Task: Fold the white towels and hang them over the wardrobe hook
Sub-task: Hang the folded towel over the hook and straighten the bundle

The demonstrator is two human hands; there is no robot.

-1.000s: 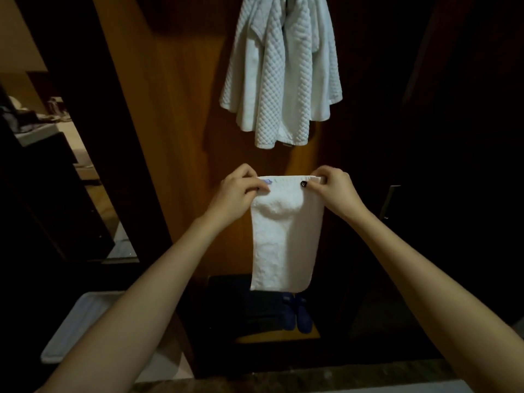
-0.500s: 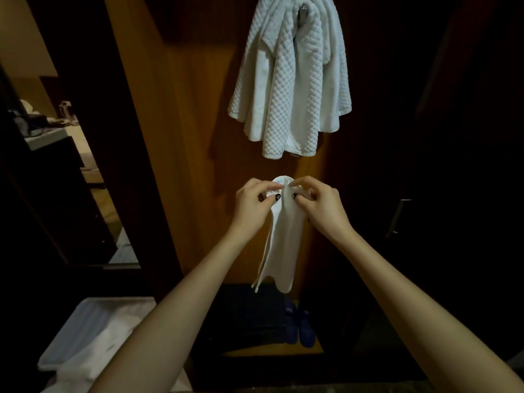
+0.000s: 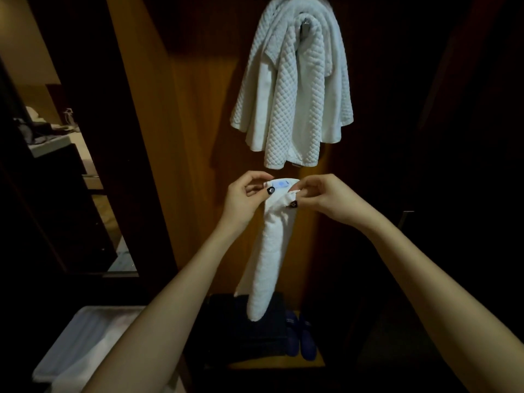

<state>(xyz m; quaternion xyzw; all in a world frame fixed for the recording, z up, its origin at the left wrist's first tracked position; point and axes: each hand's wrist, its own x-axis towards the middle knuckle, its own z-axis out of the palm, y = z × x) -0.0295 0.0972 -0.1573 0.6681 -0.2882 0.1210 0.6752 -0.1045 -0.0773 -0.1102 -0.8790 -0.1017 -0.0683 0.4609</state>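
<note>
while we hold the white towel (image 3: 269,251) up before the wooden wardrobe panel (image 3: 192,165), our left hand (image 3: 245,198) pinches the left end of its top edge, thumb in front and fingers behind, just beside a small pale label (image 3: 280,184). from that edge the towel hangs as one long, narrow strip, folded lengthwise, and its rounded lower end dangles in front of the things below. our right hand (image 3: 326,198) pinches the other top corner, which looks a little bunched, and the two hands sit close together across the hem.

we judge the fold to be nearly made. to finish it well we should bring both corners level, smooth out the bunched one, and let the strip's own weight pull it straight. only then should one hand take both corners. directly above, the hook (image 3: 305,24) already carries the quilted white towels (image 3: 295,103), which drape thickly over it and leave little metal showing. we would lay the strip over by its middle so that equal lengths hang on each side, since a lopsided drape on so crowded a peg could slide off.

at the lower left stands a pale tray (image 3: 93,310), holding white cloth (image 3: 93,353) in a loose heap, probably more towels, though it is too dim to be sure. further right, the low wardrobe shelf (image 3: 312,362) holds a dark folded stack (image 3: 241,330), and a pair of blue slippers (image 3: 302,336) stands just beside it.
</note>
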